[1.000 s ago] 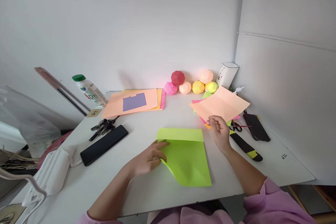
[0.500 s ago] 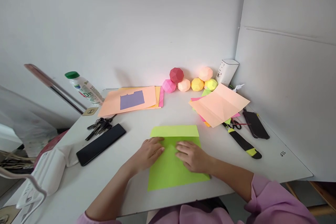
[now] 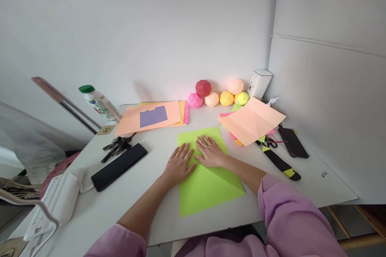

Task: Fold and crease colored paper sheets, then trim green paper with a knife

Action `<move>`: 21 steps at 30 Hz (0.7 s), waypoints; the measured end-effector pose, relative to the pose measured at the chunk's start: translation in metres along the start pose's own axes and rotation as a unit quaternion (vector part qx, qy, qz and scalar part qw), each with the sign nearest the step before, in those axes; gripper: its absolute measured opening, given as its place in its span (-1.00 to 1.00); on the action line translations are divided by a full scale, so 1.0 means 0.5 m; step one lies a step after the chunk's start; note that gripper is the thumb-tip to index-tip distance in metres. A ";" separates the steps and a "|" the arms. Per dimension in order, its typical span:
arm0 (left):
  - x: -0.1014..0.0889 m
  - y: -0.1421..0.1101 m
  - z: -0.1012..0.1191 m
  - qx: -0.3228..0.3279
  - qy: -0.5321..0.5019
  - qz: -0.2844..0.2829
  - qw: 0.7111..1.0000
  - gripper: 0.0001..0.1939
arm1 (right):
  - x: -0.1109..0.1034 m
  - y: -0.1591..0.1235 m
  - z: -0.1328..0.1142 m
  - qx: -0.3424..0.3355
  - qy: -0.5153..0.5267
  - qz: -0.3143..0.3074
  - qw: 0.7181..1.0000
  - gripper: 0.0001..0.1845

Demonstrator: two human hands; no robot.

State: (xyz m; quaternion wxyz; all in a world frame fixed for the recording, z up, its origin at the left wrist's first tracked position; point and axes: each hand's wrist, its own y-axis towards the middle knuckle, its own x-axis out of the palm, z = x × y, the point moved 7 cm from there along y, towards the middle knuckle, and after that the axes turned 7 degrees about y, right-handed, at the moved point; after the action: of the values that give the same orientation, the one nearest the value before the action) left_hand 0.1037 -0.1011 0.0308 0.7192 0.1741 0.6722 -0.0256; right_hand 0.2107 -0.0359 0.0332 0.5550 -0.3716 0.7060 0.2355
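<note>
A lime-green sheet of paper (image 3: 208, 194) lies on the white table in front of me, its far strip spread out flat. My left hand (image 3: 180, 163) rests palm down on the sheet's left side, fingers stretched toward the far edge. Close beside it, my right hand (image 3: 210, 152) lies flat on the upper middle of the paper with its fingers apart. Neither hand grips anything. The palms hide part of the sheet beneath them.
To the left are a black phone (image 3: 119, 167), keys (image 3: 116, 146), a bottle (image 3: 102, 106) and a white power strip (image 3: 56, 200). Paper sheets (image 3: 129, 120) and faceted paper balls (image 3: 203, 88) stand at the back. A peach sheet (image 3: 253, 122) and a black-handled cutter (image 3: 280, 164) lie right.
The sheet's far strip, folded toward me before, is now opened out flat. Both hands have moved forward and lie flatter, with their fingers straightened.
</note>
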 end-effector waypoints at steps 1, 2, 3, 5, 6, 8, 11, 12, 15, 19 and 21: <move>0.006 -0.002 -0.004 -0.005 0.004 -0.002 1.000 -0.35 | 0.003 0.001 0.013 0.009 0.004 -0.007 1.000 -0.15; 0.010 -0.003 -0.008 -0.010 0.008 -0.004 1.000 -0.31 | 0.002 -0.001 0.029 0.022 0.007 -0.011 1.000 -0.12; 0.015 -0.003 -0.012 -0.014 0.012 -0.006 1.000 -0.28 | -0.001 -0.004 0.048 0.039 0.009 -0.011 0.999 -0.10; 0.020 -0.004 -0.016 -0.020 0.016 -0.009 1.000 -0.25 | -0.013 -0.015 0.086 0.075 0.011 -0.005 0.997 -0.06; 0.022 -0.003 -0.016 -0.021 0.018 -0.011 1.000 -0.24 | -0.019 -0.022 0.102 0.091 0.011 -0.001 0.996 -0.05; 0.023 -0.003 -0.017 -0.023 0.022 -0.011 0.999 -0.22 | -0.030 -0.038 0.126 0.112 0.012 0.009 0.994 -0.05; 0.022 -0.001 -0.019 -0.022 0.029 -0.008 0.999 -0.22 | -0.034 -0.076 0.136 0.118 0.015 0.023 0.993 -0.12; 0.021 0.000 -0.021 -0.020 0.031 -0.007 0.999 -0.23 | -0.033 -0.094 0.133 0.115 0.016 0.026 0.993 -0.14; 0.021 0.002 -0.027 -0.014 0.031 -0.005 0.999 -0.24 | -0.027 -0.164 0.100 0.085 0.015 0.030 0.996 -0.23; 0.020 0.005 -0.032 -0.010 0.015 -0.010 1.000 -0.22 | -0.032 -0.267 -0.032 -0.171 -0.010 0.068 0.983 -0.39; 0.019 0.006 -0.034 -0.013 0.002 -0.015 1.000 -0.20 | -0.034 -0.300 -0.084 -0.233 -0.012 0.068 0.970 -0.46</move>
State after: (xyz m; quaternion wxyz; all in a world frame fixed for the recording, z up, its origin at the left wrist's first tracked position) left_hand 0.0894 -0.0916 0.0213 0.7199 0.1544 0.6761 -0.0270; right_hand 0.3048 -0.1547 0.0732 0.4444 -0.4391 0.6486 0.4349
